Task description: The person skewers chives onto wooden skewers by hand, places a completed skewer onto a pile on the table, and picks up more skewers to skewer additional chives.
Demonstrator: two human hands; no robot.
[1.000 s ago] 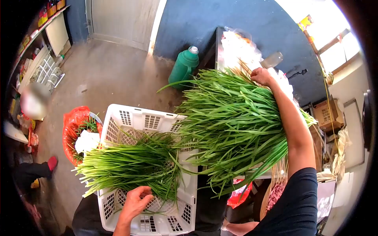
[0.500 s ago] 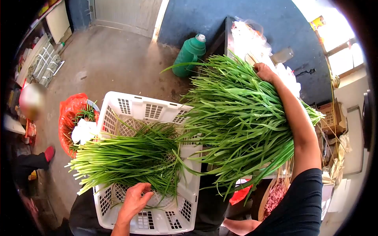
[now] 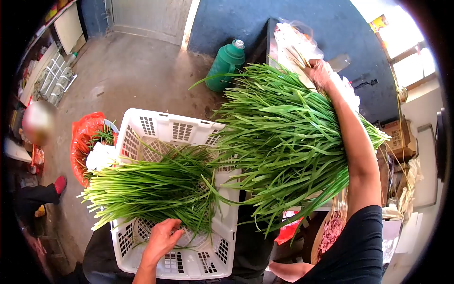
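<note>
A loose bunch of garlic chives (image 3: 151, 184) lies in a white plastic basket (image 3: 189, 124), its pale stem ends over the left rim. My left hand (image 3: 163, 240) hovers at the near side of these chives, fingers loosely curled, thumb apart, holding nothing. A much larger heap of garlic chives (image 3: 283, 137) rests to the right of the basket, leaf tips hanging over its right rim. Beyond this heap, my right hand (image 3: 319, 75) is closed on thin beige straw strands (image 3: 298, 57). My right forearm passes over the heap's right side.
A green thermos (image 3: 226, 66) stands on the floor behind the basket. Left of the basket is a red plastic bag (image 3: 87, 137) with greens. Clear plastic bags (image 3: 295, 38) lie at the back right. Another person's leg with a red shoe (image 3: 60, 184) shows at left.
My right hand has moved slightly up and away, and the beige straw strands now show at its fingers. My left hand stays almost where it was.
</note>
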